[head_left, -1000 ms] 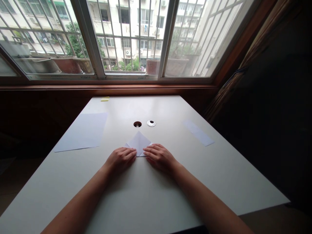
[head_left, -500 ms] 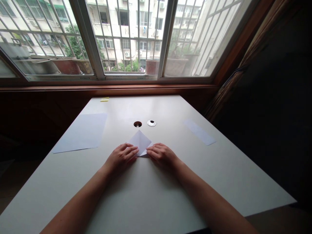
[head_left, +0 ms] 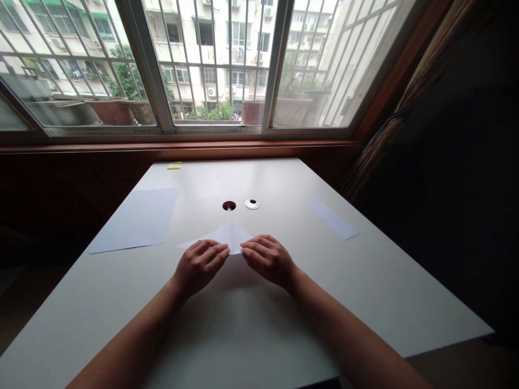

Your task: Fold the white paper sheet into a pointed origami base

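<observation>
Between my hands is a folded sheet of white paper (head_left: pixel 232 234), with a crease down its middle and its peak pointing away from me. My left hand (head_left: pixel 201 263) pinches its near edge just left of the crease. On the other side of the crease, my right hand (head_left: pixel 268 259) pinches the same edge. The near edge looks raised off the table, with a shadow under it. A pointed flap of the paper reaches out to the left behind my left hand. My palms and thumbs are mostly hidden.
The white table (head_left: pixel 251 335) carries a larger paper sheet (head_left: pixel 135 219) at left and a paper strip (head_left: pixel 331 218) at right. Beyond the folded paper are a round cable hole (head_left: pixel 229 206) and a metal ring cover (head_left: pixel 252 204). Yellow tape (head_left: pixel 174 165) marks the far left edge.
Both hands have lifted the paper's near edge, and its diamond-shaped front has tilted and looks shorter. A left flap now shows farther out. The fingers pinch closer to the crease.
</observation>
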Demonstrator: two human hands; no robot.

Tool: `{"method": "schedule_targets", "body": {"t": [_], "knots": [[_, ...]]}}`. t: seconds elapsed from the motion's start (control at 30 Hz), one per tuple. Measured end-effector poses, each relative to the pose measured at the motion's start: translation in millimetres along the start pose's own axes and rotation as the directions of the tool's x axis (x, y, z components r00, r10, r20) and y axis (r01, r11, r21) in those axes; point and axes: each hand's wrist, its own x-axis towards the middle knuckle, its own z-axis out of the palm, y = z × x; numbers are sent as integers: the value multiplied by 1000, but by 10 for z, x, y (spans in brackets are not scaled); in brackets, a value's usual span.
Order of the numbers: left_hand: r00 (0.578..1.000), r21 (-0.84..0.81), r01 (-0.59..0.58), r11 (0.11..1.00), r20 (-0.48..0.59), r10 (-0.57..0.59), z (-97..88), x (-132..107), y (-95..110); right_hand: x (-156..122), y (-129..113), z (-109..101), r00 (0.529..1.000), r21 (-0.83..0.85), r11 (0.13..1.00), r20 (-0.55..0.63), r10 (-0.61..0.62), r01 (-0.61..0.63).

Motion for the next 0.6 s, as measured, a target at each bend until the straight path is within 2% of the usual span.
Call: {"method": "schedule_targets", "body": {"t": [0.37,0.6], "knots": [[996,10,10,1000,-91,-9,-92,36,318,-17,-242,-13,997,-15,1000,-71,-20,19],[997,30,-13,999,-80,15,-93,33,329,-13,-238,-5,998,-16,999,-51,-38,37]]}}
